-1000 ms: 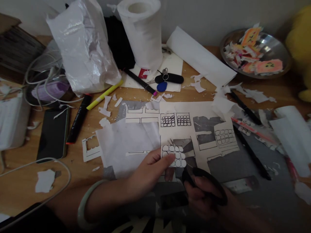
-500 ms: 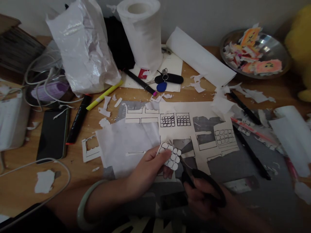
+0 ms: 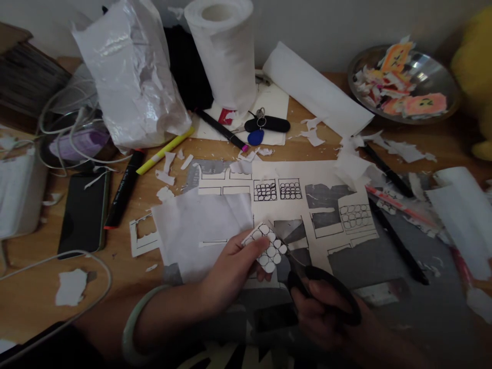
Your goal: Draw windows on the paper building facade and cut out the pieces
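Observation:
My left hand (image 3: 234, 269) pinches a small paper cutout printed with black-outlined circles (image 3: 269, 247), thumb on top, and holds it tilted just above the table. My right hand (image 3: 326, 320) is closed through the black handles of a pair of scissors (image 3: 321, 292); the blades point up and left and meet the cutout's lower right edge. Under both hands lies a large printed sheet (image 3: 307, 205) with boxed patterns and dark cut-out holes. A pale bangle (image 3: 134, 323) sits on my left wrist.
White tissue sheets (image 3: 200, 225) lie left of the cutout. A paper towel roll (image 3: 226, 51), plastic bag (image 3: 130, 77), keys (image 3: 265, 128), markers (image 3: 123, 187), phone (image 3: 82, 212) and cables crowd the back and left. A metal bowl of coloured scraps (image 3: 403, 82) stands back right. Pens (image 3: 400, 246) lie right.
My left hand has turned the circle cutout, rotating it from flat and level to tilted with its right end lower. The scissors stay at its edge, handles barely moved.

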The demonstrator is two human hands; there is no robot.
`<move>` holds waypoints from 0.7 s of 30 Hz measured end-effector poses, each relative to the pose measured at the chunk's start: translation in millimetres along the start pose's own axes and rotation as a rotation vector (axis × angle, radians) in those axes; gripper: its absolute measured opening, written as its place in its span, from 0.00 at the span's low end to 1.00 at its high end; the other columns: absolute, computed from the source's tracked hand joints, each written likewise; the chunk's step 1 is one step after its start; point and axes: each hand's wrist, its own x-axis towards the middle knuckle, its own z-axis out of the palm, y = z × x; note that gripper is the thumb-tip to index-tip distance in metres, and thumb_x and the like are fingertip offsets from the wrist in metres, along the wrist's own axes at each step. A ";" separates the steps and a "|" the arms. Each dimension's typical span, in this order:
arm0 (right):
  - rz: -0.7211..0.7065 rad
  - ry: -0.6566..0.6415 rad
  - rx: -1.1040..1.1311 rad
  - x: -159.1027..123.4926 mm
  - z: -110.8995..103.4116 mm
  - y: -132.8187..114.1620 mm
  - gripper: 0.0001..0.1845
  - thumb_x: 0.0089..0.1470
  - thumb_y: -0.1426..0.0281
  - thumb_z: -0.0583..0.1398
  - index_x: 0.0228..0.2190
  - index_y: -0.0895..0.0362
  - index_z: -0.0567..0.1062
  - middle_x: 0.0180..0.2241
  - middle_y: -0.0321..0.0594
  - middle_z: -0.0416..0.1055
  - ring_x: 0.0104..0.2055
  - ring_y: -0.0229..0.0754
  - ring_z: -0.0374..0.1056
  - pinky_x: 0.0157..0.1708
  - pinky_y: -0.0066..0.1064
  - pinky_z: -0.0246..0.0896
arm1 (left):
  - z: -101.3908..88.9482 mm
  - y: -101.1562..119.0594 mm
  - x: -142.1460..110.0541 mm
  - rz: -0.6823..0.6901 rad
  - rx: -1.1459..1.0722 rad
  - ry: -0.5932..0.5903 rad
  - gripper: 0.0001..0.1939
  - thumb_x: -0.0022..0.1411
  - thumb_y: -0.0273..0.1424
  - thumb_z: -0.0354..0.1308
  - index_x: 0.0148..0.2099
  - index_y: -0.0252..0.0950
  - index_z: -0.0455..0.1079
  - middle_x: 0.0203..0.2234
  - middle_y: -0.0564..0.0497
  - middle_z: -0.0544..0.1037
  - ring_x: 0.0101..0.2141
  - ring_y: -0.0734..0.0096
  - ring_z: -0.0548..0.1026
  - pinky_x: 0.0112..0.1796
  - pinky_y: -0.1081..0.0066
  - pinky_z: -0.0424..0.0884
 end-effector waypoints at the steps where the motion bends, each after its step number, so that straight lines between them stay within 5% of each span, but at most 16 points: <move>1: 0.005 0.001 0.002 0.0 -0.2 0.0 0.23 0.48 0.53 0.57 0.17 0.57 0.57 0.11 0.23 0.46 0.12 0.24 0.38 0.10 0.20 0.31 | 0.2 0.0 0.4 0.015 -0.014 -0.008 0.15 0.57 0.39 0.52 0.23 0.34 0.62 0.13 0.56 0.64 0.18 0.77 0.62 0.22 0.75 0.57; 10: 0.049 0.088 -0.042 0.1 5.2 -3.7 0.26 0.43 0.52 0.60 0.15 0.57 0.56 0.09 0.23 0.46 0.11 0.24 0.38 0.10 0.20 0.31 | 1.7 1.3 0.5 0.050 -0.060 -0.032 0.19 0.61 0.37 0.46 0.20 0.35 0.61 0.12 0.55 0.62 0.18 0.75 0.61 0.25 0.73 0.57; 21: 0.086 0.069 -0.039 -0.8 3.8 -2.6 0.27 0.41 0.50 0.61 0.15 0.57 0.55 0.10 0.23 0.47 0.11 0.24 0.39 0.09 0.20 0.30 | -1.2 1.2 -0.1 0.002 0.054 -0.014 0.17 0.58 0.40 0.51 0.22 0.35 0.61 0.13 0.56 0.62 0.18 0.77 0.59 0.23 0.73 0.54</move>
